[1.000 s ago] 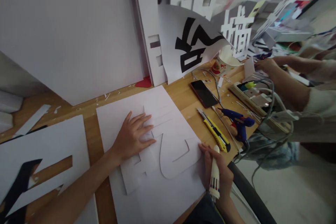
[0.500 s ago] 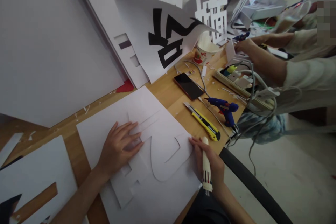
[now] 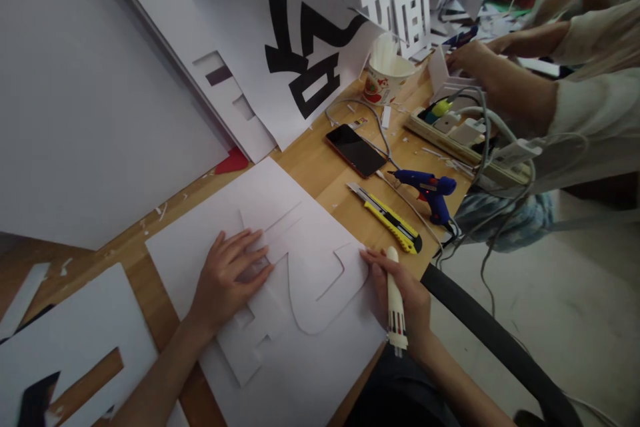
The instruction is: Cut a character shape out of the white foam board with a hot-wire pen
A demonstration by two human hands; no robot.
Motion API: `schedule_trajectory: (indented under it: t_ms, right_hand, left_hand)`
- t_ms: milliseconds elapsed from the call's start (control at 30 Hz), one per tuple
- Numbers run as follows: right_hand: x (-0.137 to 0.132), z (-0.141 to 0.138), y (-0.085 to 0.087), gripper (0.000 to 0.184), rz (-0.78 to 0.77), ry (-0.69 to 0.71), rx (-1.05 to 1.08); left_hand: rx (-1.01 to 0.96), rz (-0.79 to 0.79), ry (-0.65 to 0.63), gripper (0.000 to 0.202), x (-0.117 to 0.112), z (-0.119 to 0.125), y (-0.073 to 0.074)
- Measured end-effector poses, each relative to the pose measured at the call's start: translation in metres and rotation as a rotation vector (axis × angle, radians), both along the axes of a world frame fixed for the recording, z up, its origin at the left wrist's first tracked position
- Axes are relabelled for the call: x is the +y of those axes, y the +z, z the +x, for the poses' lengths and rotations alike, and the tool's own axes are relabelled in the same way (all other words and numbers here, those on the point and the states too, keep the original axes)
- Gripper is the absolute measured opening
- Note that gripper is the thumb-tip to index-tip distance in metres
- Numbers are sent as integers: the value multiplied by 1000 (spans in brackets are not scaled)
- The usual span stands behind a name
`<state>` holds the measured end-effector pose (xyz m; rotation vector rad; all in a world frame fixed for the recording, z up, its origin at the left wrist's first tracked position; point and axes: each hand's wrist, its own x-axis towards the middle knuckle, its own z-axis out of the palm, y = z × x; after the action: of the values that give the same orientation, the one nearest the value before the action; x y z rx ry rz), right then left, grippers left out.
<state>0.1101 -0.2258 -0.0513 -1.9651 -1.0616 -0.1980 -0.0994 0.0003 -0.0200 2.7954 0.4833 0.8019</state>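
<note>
I record my left hand (image 3: 229, 275) resting, fingers parted, on a white cutout (image 3: 314, 312), my right hand (image 3: 414, 299) gripping a pen (image 3: 395, 297), and a cup (image 3: 384, 85) containing white strips (image 3: 384, 53).

Right of centre, on the wooden table (image 3: 310, 160), lies a dark phone (image 3: 356, 150) with its screen up. Just below it is a yellow and black box cutter (image 3: 393, 221), blade out, and beside that a blue glue gun (image 3: 431, 188). A power strip (image 3: 453, 148) crowded with plugs sits further right, near a co-worker's pale sleeve (image 3: 595, 100). A printed paper cup (image 3: 383, 87) stands at upper centre, left of it a curling sheet with black lettering (image 3: 240, 47). A big white board (image 3: 90, 100) fills the upper left, a red scrap (image 3: 233, 160) by its lower corner.
</note>
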Motion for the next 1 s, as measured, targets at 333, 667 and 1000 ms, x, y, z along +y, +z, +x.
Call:
schedule_trajectory:
  t_ms: [333,667,1000]
  right_hand:
    - [7,-11,11,17,22,-87,114]
    - [0,-8,11,16,-15,-93,73]
    - [3,-13,12,17,54,-128,91]
  left_hand:
    - [15,-25,20,17,-1,0,1]
    - [26,-78,54,14,-1,0,0]
    - [29,-137,82,15,-2,-2,-3]
